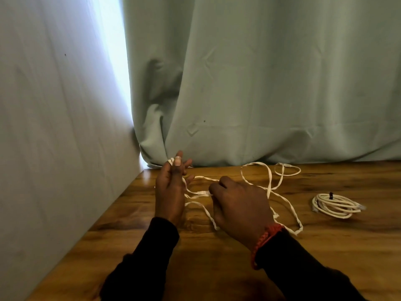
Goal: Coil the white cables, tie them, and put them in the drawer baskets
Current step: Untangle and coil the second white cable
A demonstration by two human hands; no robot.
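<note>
— Hands?
— Left hand (170,192) raised, fingers up, loop of loose white cable (269,187) caught round fingertips under the thumb. Right hand (238,207) at 3 o'clock of it, curled, pinching the same cable near a plug end. Close together, not touching.
— Rest of the cable?
— Sprawled in slack loops over the wooden table (217,268), trailing toward 1 o'clock.
— Anything finished?
— Coiled cable (336,206) bound with a dark tie, well apart at 3 o'clock. Green curtain (260,83) at 12.

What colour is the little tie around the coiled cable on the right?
Black, as far as the head view shows: a small dark tie on the white coiled cable.
</note>
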